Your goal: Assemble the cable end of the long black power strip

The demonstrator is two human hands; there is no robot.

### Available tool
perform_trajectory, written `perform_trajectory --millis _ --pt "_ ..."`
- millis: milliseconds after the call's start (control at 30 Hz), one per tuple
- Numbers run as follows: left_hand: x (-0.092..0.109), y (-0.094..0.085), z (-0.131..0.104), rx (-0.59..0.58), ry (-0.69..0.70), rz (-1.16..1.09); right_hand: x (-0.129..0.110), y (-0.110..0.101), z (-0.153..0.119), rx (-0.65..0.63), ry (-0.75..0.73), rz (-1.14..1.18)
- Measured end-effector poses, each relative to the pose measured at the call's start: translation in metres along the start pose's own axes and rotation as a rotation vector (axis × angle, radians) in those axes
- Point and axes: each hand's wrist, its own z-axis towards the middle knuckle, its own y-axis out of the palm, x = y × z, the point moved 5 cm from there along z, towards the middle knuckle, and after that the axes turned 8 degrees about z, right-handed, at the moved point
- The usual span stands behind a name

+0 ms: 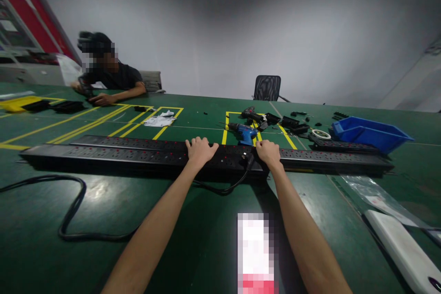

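Long black power strips (127, 154) with rows of sockets and small red marks lie side by side across the table before me. My left hand (200, 150) lies over the strips near the middle, its fingers curled at the far edge. To its right, my right hand (268, 151) is closed at the far side of the strips; its fingertips are partly hidden. Between my hands, a black plug (247, 160) rests on a strip, its cable looping down in front. A blue cordless drill (246, 134) lies just beyond the strips, close to my right hand.
Behind the blue drill lie a dark drill (253, 114) and black parts (292, 124). At right are a blue bin (372, 134), tape roll (321, 134), clear bag (375, 195) and white case (403, 248). A black cable (77, 197) winds at left. A co-worker (117, 76) sits across the table.
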Motion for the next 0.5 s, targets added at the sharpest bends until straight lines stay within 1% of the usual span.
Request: perform_trajectory --millis 133,267,400,500 --pt "-0.001 0.000 -0.001 0.010 0.039 -0.011 -0.001 0.002 -0.002 -0.024 -0.059 -0.033" --pt "-0.002 0.001 0.000 -0.004 0.043 -0.020 -0.003 0.006 -0.003 -0.086 -0.095 -0.089" --pt "-0.002 0.000 0.001 -0.027 0.053 -0.063 -0.001 0.010 0.000 -0.144 -0.062 -0.114" --pt "-0.003 -0.002 0.002 -0.035 0.068 -0.123 0.000 0.011 0.004 -0.151 -0.028 -0.093"
